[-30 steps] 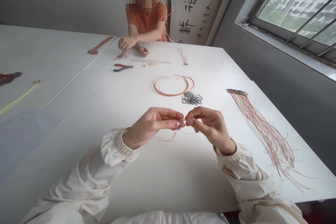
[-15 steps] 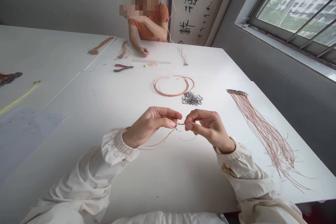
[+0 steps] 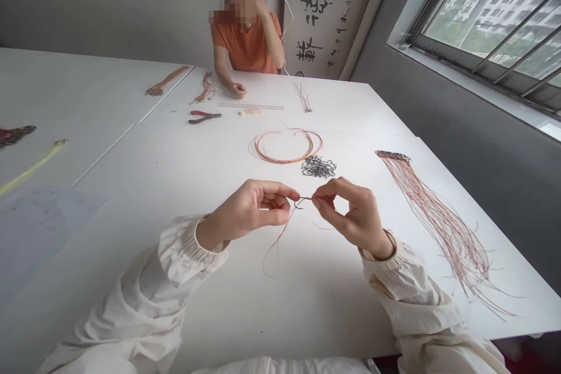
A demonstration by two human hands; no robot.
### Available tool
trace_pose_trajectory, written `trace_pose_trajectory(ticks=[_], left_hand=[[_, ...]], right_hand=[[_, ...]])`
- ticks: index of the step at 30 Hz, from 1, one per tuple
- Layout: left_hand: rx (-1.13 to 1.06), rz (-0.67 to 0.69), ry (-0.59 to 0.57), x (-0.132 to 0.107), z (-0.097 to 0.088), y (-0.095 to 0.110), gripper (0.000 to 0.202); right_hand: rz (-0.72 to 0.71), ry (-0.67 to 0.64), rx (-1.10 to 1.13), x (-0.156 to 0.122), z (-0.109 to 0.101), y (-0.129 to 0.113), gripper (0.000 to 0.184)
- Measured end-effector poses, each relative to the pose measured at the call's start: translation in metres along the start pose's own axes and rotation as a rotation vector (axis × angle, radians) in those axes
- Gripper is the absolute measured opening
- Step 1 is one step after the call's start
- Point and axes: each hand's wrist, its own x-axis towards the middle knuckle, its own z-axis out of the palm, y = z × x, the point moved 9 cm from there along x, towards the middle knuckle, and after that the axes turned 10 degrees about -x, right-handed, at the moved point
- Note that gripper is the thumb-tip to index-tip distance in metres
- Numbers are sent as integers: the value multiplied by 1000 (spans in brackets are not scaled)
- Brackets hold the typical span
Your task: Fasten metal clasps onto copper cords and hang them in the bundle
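My right hand [image 3: 354, 210] pinches a small fish hook [image 3: 299, 205] by its shank end, where copper-coloured line is wrapped. The hook's bend points left and hangs down between my two hands. My left hand [image 3: 258, 205] is beside it, its index fingertip at the hook and its thumb held apart, the other fingers curled. Loose copper-coloured line [image 3: 277, 244] trails in a loop below the hook. Beyond my hands lie a heap of dark hooks [image 3: 319, 167] and a coil of copper-coloured line [image 3: 280, 161].
A bundle of lines with hooks [image 3: 432, 219] lies on the right of the white table [image 3: 280, 304]. Red-handled pliers [image 3: 204, 116], a clear ruler [image 3: 251, 107] and more bundles lie farther off. A person in an orange shirt [image 3: 245, 49] sits opposite.
My left thumb has parted from the index finger, and the loose line has swung down into a loop. My right hand has risen slightly. The person opposite has raised a hand to the head.
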Motion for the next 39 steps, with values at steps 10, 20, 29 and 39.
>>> trace_pose_trajectory(ticks=[10,20,29,39], left_hand=[[422,167,101,-6,-4,23,12],[547,94,-245,-16,34,6,11],[702,202,121,-15,-3,22,37],[780,747,376,-31,1,53,15]], right_hand=[[-256,195,-362,-7,2,-19,18],[-43,407,-241,-10,-16,-1,14],[35,514,-87,-11,-29,13,9],[29,587,-103,-15,-34,5,9]])
